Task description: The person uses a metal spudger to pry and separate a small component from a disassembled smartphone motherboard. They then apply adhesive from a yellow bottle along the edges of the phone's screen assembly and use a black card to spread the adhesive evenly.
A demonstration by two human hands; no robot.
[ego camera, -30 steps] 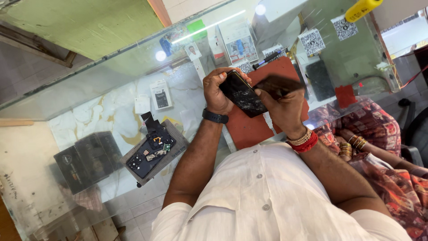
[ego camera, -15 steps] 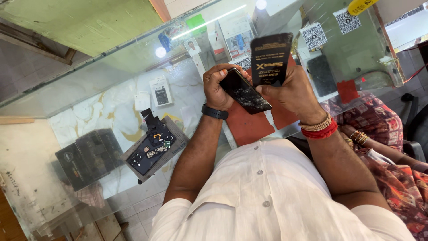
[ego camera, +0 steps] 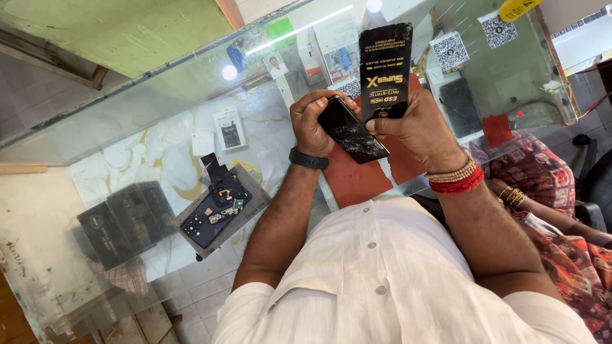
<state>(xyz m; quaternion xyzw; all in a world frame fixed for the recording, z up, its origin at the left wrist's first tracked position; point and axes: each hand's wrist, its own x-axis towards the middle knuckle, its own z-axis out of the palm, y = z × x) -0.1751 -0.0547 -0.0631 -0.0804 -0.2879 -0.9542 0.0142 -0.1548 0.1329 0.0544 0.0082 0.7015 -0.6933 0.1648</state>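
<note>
My left hand (ego camera: pixel 312 124) grips a black phone (ego camera: pixel 354 130) whose glass is cracked and scuffed, held tilted above the counter. My right hand (ego camera: pixel 424 127) pinches the lower end of a flat black packet (ego camera: pixel 384 70) with printed lettering, standing upright just behind the phone and touching its edge. Both hands are over a red mat (ego camera: pixel 357 178) on the glass counter (ego camera: pixel 159 127). A dark band sits on my left wrist, red and beaded bangles on my right.
An opened phone with exposed parts (ego camera: pixel 217 210) lies on a grey pad to the left. A dark box (ego camera: pixel 124 220) is under the glass. Small cards and code stickers (ego camera: pixel 449 51) stand at the counter's far side. Another person's arm with bangles (ego camera: pixel 548 210) is at right.
My right hand has raised the black packet from flat over the phone to upright behind it. The left hand keeps hold of the phone.
</note>
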